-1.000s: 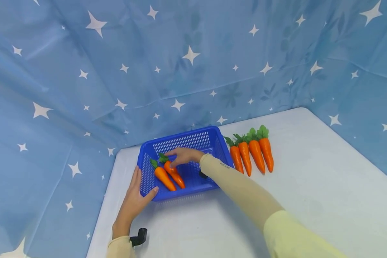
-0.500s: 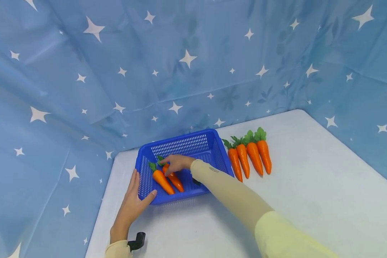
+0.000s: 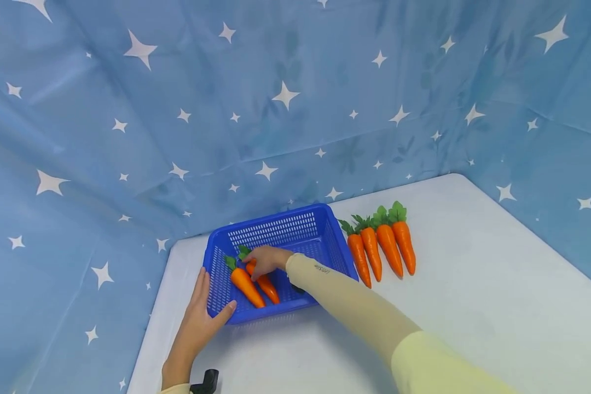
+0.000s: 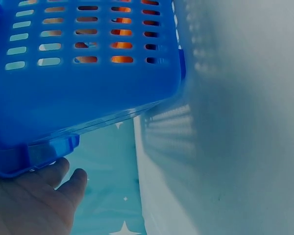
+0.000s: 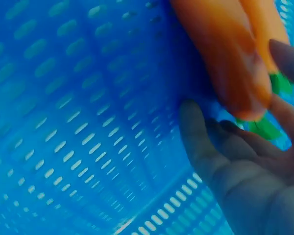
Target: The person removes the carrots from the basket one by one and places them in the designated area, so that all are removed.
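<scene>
Inside the blue plastic basket (image 3: 320,273) two carrots lie side by side at the left, with green tops toward the back. My right hand (image 3: 268,260) reaches in over the leafy end of the right-hand carrot (image 3: 270,289), thumb and fingers straddling it. In the right wrist view that carrot's thick end (image 5: 240,73) sits between thumb and fingers; some fingers stay apart from it. The other carrot (image 3: 246,285) lies just left. My left hand (image 3: 197,323) rests against the basket's front left corner, fingers fairly straight along the side and thumb at the front rim.
Several more carrots (image 3: 389,249) lie in a row on the white table (image 3: 468,257), close to the basket's right side. A blue cloth with white stars (image 3: 285,126) hangs behind and beside the table. A black wrist mount (image 3: 208,380) shows below my left hand.
My right hand has shifted slightly toward the front left, covering more of the right-hand carrot. Both carrots stay nearly in place in the basket. The head view has tilted slightly upward.
</scene>
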`<state>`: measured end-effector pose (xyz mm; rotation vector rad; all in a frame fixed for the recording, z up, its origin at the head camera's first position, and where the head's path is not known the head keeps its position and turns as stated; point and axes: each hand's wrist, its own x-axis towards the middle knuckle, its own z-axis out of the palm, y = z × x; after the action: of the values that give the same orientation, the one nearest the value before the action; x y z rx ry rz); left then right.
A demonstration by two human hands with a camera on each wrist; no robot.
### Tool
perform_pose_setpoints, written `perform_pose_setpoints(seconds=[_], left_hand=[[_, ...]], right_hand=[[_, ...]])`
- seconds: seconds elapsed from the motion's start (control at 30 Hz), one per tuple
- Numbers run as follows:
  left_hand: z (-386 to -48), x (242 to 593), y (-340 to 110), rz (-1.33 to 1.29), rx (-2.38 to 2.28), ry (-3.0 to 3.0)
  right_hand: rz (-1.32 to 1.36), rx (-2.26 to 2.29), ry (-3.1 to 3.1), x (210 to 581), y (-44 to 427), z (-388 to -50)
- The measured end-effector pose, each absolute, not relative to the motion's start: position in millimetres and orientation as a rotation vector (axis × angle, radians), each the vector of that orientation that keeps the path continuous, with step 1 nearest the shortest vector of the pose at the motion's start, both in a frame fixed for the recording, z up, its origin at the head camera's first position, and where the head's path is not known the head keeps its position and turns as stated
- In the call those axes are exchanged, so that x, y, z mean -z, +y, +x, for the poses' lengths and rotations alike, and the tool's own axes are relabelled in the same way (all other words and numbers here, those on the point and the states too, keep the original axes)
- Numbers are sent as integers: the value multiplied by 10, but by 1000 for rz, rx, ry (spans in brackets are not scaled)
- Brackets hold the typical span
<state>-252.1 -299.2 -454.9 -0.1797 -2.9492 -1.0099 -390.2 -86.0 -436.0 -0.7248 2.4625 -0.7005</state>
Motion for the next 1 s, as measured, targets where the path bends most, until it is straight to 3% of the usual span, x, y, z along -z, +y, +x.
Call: perform_pose_setpoints(seconds=[0.33,1.0], left_hand=[[-2494,4490,-3039,-181,977,-2962],[-2469,4553,-2987,-135,1014,-2971]], right_hand=[[-758,673,2540,4317,-878,-3894],[-742,1076,2396,4241,-488,-3975]])
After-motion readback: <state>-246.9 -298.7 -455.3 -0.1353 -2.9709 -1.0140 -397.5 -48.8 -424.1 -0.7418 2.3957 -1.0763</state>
